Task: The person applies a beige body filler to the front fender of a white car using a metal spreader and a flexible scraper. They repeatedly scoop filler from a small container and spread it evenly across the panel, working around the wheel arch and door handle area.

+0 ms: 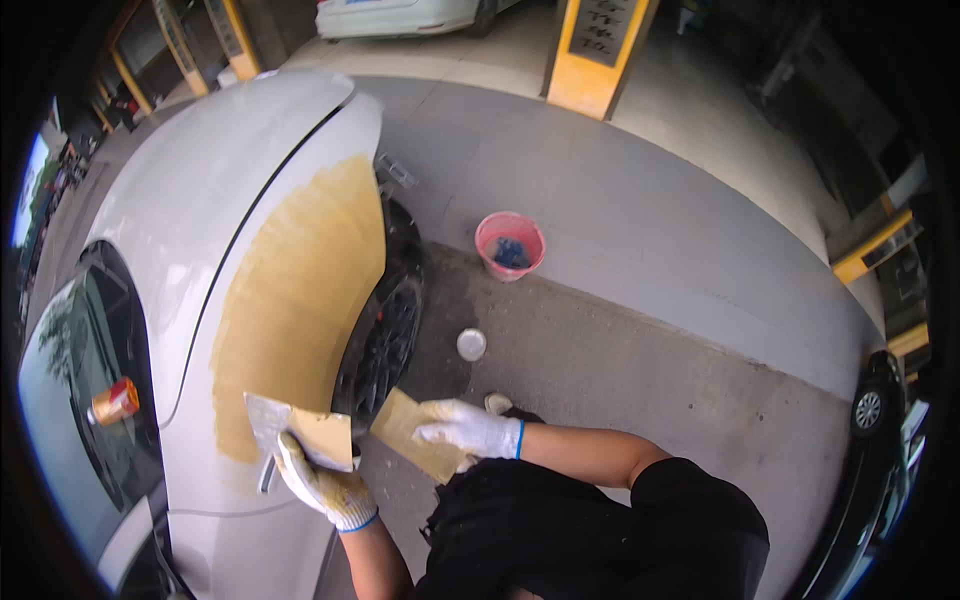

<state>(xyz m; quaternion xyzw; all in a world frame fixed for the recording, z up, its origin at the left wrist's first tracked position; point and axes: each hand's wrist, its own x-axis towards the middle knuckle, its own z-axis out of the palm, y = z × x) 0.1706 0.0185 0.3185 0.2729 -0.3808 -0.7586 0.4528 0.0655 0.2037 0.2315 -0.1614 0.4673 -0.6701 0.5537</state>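
Observation:
My left hand [325,490], in a white knit glove with a blue cuff, is closed on a flat putty spreader [265,415]. Its face is part bare grey and part covered in pale yellow. In the same kind of glove, my right hand [465,428] grips a flat yellowish rectangular sheet [405,430], whose exact kind I cannot make out. Both pieces are beside the white car's front fender [195,350]. A broad smooth patch of yellow filler [300,270] covers the fender above the wheel [390,335]. Some yellow smears mark the left glove.
A pink bucket [510,245] with something dark blue inside stands on the pavement, near a small round whitish lid or can [471,345]. An orange-red can [113,401] lies by the windshield. Yellow pillars [590,60], another white car [395,15] and a dark car [855,450] stand around.

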